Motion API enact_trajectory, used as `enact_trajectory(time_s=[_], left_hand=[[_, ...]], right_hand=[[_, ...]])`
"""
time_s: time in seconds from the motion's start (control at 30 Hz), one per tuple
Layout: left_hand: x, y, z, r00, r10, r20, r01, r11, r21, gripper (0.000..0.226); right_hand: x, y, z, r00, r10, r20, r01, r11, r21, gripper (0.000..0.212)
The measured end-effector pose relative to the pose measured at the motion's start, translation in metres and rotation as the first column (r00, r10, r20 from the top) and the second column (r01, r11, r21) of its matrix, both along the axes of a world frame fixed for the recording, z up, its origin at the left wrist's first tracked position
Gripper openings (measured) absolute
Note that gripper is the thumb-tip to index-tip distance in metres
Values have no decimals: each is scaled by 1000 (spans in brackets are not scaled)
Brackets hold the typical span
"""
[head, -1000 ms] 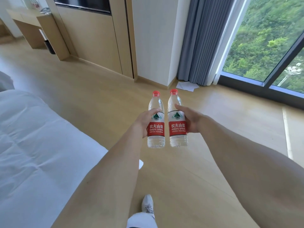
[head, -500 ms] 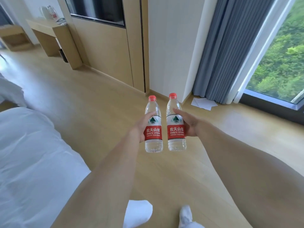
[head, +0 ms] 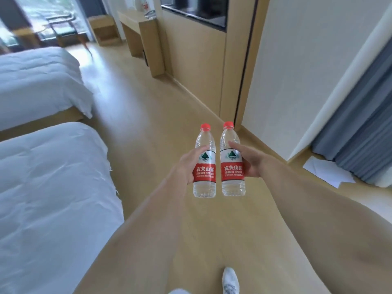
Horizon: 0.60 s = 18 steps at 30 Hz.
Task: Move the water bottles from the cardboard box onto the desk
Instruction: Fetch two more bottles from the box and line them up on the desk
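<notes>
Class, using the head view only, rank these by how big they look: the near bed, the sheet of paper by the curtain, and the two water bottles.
1. Near bed, though nearness inflates it.
2. Sheet of paper.
3. Left bottle and right bottle: alike, no ranking.

Single head-worn wide-angle view, looking forward and down, arms close, wooden floor (head: 148,128) stretching ahead

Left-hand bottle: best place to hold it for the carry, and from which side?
Around the labelled middle, from its outer left side, as the left hand grips the left bottle now. The body is upright and straight-walled there, and the right bottle blocks the inner side.
</notes>
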<state>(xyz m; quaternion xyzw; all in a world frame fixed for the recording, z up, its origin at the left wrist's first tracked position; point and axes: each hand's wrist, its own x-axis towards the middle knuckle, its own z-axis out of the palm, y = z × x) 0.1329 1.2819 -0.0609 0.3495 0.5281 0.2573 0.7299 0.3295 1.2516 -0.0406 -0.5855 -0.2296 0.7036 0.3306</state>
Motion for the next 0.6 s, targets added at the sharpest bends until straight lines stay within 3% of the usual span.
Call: enact_trajectory(time_s=[0.33,0.6], left_hand=[[-3,139,4,976,215,24,-216,976,8,54],[-41,285,-14,951,307,41,-307,952,-1,54]], right_hand=[[-2,168,7,974,216,-74,-216,976,9,56],[-43,323,-5,963,265,-49,-261,963,60,67]])
